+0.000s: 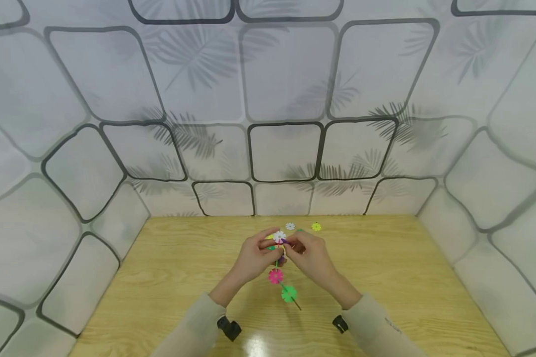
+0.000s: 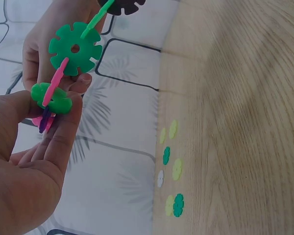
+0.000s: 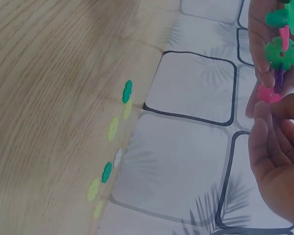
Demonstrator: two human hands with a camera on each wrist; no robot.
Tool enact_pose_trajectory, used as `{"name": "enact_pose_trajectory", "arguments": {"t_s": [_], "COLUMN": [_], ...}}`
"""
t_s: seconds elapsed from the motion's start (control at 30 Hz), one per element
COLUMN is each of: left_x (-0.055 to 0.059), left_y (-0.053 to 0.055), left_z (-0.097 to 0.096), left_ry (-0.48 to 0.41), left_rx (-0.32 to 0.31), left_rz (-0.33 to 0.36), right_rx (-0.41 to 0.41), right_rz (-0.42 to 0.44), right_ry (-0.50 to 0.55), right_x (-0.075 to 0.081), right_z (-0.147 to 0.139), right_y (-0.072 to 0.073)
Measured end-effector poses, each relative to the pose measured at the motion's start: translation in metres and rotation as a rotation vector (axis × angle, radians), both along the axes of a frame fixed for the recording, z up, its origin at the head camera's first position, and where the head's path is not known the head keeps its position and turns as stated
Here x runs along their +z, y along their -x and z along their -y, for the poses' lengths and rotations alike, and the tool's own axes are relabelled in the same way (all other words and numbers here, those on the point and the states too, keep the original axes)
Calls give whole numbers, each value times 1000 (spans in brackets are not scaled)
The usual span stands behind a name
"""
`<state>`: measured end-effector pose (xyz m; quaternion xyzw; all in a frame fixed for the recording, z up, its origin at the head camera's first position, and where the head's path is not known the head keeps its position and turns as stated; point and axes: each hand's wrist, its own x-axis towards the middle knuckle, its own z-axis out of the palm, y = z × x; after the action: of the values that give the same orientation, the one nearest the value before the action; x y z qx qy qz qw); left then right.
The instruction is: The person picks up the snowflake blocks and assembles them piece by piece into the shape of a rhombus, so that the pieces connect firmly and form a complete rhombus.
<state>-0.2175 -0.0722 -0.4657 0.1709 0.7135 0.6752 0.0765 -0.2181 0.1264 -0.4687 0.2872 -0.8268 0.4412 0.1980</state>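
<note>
"What's nearest?"
"The disc chain (image 1: 275, 276), hanging over the desk (image 1: 196, 287), its lower end toward the near edge."
"And the fingers?"
"Thumb and finger of the left hand (image 1: 252, 257) pinch its green disc (image 2: 62, 104); those of the right hand (image 1: 313, 253), its pink disc (image 3: 268, 94)."
"Beyond?"
"Loose discs (image 1: 316, 226) by the far edge, then the wall (image 1: 286, 153)."
</note>
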Motion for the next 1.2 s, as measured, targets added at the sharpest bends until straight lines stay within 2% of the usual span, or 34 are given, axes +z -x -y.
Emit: {"name": "enact_pose_trajectory", "arguments": {"t_s": [0.27, 0.53, 0.73, 0.97, 1.2], "left_x": [-1, -3, -4, -4, -3], "left_y": [1, 2, 2, 1, -1], "left_z": [2, 3, 5, 5, 6], "left_ry": [-10, -13, -20, -10, -27], "left_rx": [-19, -62, -94, -129, -114], "left_rz": [15, 76, 77, 50, 25], "right_rx": [21, 27, 30, 49, 27], "right_rz": [-47, -74, -109, -96, -24], "right_ry": [-39, -55, -80, -84, -30], "right_x": [-2, 1, 0, 0, 7], "right_z": [-2, -4, -6, -7, -12], "right_y": [3, 4, 6, 6, 6]}}
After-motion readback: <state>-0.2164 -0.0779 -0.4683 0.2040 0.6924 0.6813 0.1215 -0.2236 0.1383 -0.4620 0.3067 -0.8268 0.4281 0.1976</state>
